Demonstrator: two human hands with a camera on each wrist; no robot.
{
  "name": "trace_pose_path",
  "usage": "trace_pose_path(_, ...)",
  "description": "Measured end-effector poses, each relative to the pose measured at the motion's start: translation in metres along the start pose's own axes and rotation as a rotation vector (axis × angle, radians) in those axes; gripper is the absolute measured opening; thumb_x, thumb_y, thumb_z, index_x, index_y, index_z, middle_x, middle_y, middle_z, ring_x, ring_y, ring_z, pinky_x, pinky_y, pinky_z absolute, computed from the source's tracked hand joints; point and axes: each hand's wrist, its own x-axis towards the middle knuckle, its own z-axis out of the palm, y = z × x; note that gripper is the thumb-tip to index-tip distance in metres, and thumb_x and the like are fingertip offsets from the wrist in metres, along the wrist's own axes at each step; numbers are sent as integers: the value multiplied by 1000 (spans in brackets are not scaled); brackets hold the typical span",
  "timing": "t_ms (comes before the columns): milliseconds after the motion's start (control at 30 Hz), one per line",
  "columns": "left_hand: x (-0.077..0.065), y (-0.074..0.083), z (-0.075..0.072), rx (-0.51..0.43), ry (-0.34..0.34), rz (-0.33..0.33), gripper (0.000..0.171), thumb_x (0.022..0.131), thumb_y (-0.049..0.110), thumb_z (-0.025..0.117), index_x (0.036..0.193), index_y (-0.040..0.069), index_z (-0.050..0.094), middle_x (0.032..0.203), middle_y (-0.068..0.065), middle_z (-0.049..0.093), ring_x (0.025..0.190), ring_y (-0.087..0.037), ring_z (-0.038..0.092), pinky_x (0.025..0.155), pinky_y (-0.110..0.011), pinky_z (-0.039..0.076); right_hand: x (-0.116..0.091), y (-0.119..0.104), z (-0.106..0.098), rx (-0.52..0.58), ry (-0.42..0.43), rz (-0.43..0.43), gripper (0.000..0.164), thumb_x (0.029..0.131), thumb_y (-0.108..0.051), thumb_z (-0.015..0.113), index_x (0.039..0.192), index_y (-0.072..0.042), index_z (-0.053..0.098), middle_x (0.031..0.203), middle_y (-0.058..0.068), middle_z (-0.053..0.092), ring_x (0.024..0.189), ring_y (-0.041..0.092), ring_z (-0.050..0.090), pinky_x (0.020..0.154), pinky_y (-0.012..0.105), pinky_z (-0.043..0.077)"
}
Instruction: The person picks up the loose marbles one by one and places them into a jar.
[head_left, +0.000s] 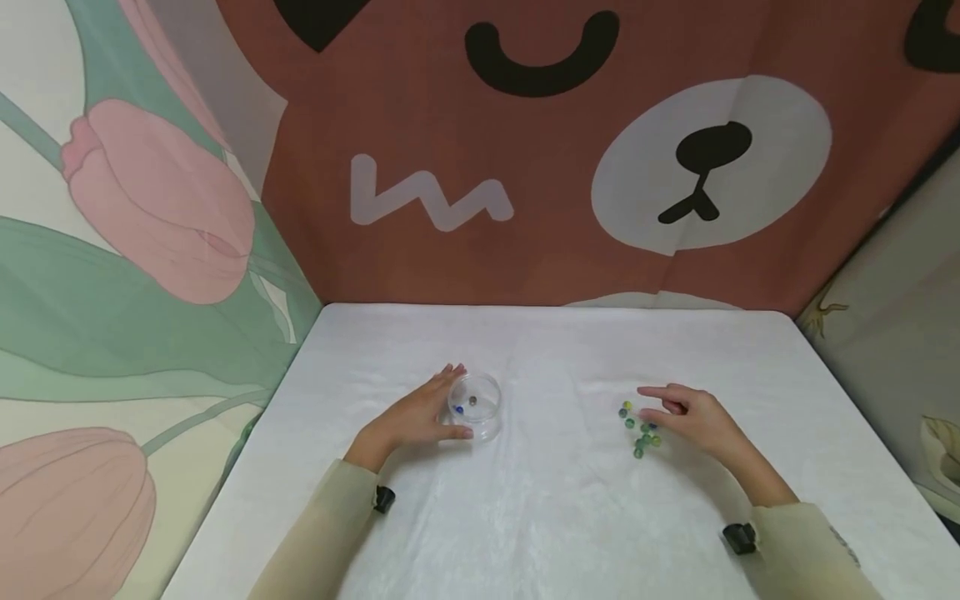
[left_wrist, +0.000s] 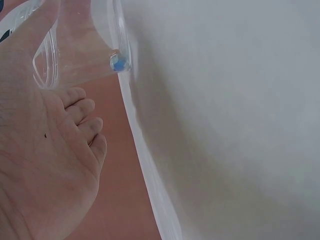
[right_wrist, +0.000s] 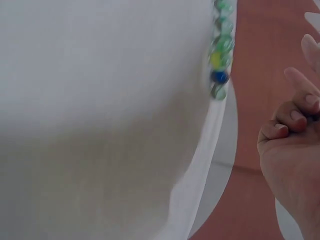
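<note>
A clear plastic jar [head_left: 486, 425] stands on the table with a couple of marbles in it, one of them blue [head_left: 460, 409]. My left hand [head_left: 416, 417] holds the jar from its left side, thumb in front and fingers behind. In the left wrist view, a blue-and-white marble [left_wrist: 118, 62] shows low inside the jar. To the right, my right hand [head_left: 693, 417] hovers beside a loose cluster of glass marbles [head_left: 639, 442], mostly green with some yellow and blue. Its index finger and thumb are extended and apart, the other fingers curl in, and nothing shows between them.
A white cloth covers the table [head_left: 510, 533]. Behind it hangs a brown backdrop [head_left: 420, 275] with a cartoon animal face. On the left is a curtain [head_left: 45, 333] with pink tulips, and a pale patterned cloth [head_left: 892, 350] hangs on the right.
</note>
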Motion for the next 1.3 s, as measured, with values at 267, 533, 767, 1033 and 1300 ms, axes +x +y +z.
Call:
trace_pose_path(267, 2, 1, -1, 6, -5, 2, 113, 81, 69, 72, 164, 19, 14, 170, -3, 13, 157, -19, 10, 125, -45, 20, -8, 14, -12, -38, -41, 2, 41, 90, -25, 79, 123, -2, 72, 70, -4, 37, 66, 6, 36, 54, 25, 32)
trace_pose_path(533, 2, 0, -1, 11, -3, 10, 113, 81, 70, 71, 164, 20, 13, 171, 0, 12, 157, -18, 9, 125, -45, 19, -8, 21, -16, -73, -112, 8, 42, 91, -23, 78, 124, 1, 71, 69, -4, 38, 61, 7, 33, 52, 24, 32)
trace_pose_path(767, 3, -1, -1, 13, -7, 18, 114, 81, 70, 71, 164, 17, 15, 170, 0, 12, 157, -19, 9, 125, -45, 19, -5, 29, -14, -113, -171, 38, 46, 91, -25, 77, 128, 1, 68, 70, -3, 38, 62, 9, 33, 52, 26, 30)
trace_pose_path(1033, 1, 2, -1, 6, -22, 1, 114, 81, 69, 72, 164, 18, 13, 171, -1, 12, 157, -20, 9, 125, -46, 19, -1, 34, -11, -139, -196, 25, 45, 90, -24, 78, 128, 0, 69, 71, -3, 41, 64, 9, 35, 55, 25, 31)
trace_pose_path(1300, 1, 2, -2, 7, -25, -6, 113, 82, 67, 72, 164, 20, 12, 171, 2, 10, 157, -18, 8, 126, -45, 18, 4, 40, -9, -140, -233, 21, 44, 91, -24, 77, 128, -1, 69, 73, -2, 42, 69, 10, 38, 57, 26, 32)
